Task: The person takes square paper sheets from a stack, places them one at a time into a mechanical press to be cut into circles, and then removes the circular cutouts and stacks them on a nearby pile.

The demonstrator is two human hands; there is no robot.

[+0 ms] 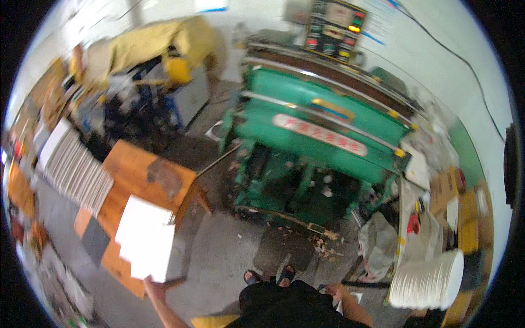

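Note:
White sheets (150,232) lie in an uneven, overlapping stack on the orange wooden table (131,164) to my left. My left hand (155,287) is at the near corner of this stack, its fingers closed on the edge of a white sheet. My right hand (338,292) is low beside my right leg, its fingers curled in. A bit of something white (355,298) shows next to that hand; whether the fingers hold it is hidden. A long row of white sheets (76,167) leans at the table's left side.
A large green machine (322,126) with a control panel (334,30) stands ahead. Scraps (322,246) litter the floor before it. To the right are a fanned white stack (426,281), a grey plastic bag (378,243) and cardboard boxes (445,194). Yellow cloth (147,46) covers equipment at the back left.

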